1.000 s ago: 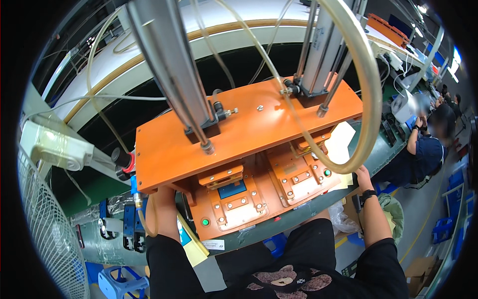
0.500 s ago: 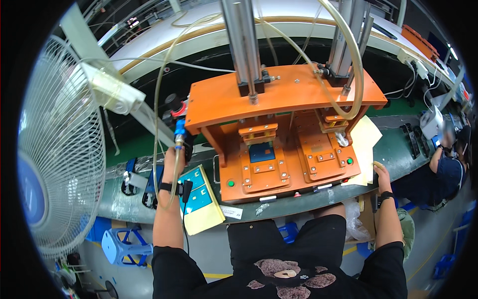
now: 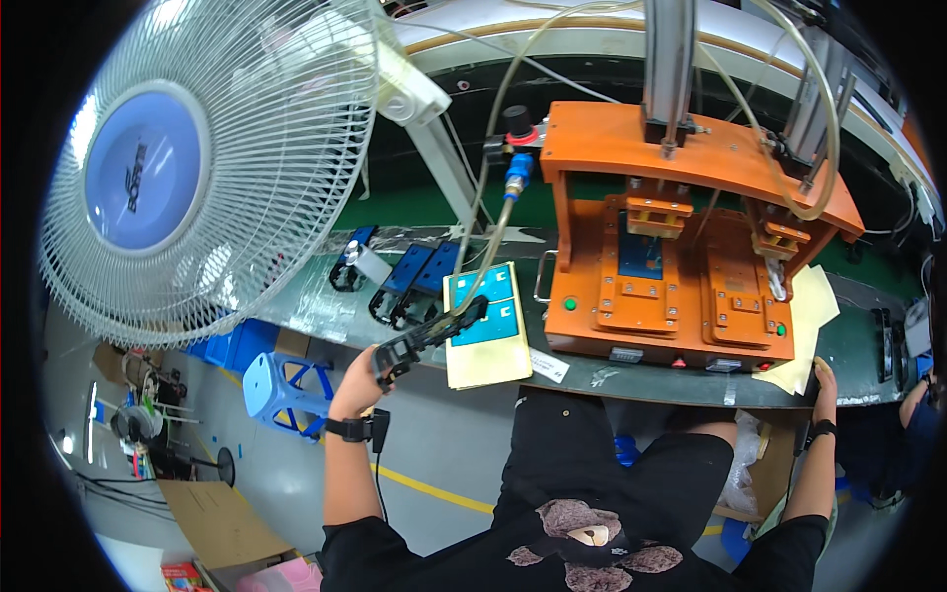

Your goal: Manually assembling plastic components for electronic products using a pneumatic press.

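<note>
My left hand (image 3: 357, 387) is closed on one end of a black slotted plastic frame (image 3: 426, 341), held tilted over the table's front edge. The frame's far end overlaps the teal sheets (image 3: 485, 283) on a yellow paper pad (image 3: 490, 364). My right hand (image 3: 825, 393) rests at the front edge by more yellow paper (image 3: 811, 301); its fingers look stretched out, holding nothing visible. Between the hands stands an orange two-station press (image 3: 681, 350). A dark blue plate (image 3: 639, 259) lies in its left station.
A large fan (image 3: 207, 168) stands at the left. Black parts with blue tops (image 3: 419, 268) lie behind my left hand. A hose (image 3: 498, 232) hangs beside the press. A blue stool (image 3: 271, 390) is below the table. Another person's arm (image 3: 912, 403) shows at the far right.
The view has swung left. My left hand, earlier up by the blue hose fitting, is now lower and nearer with the black frame in it. My right hand stays near the table edge.
</note>
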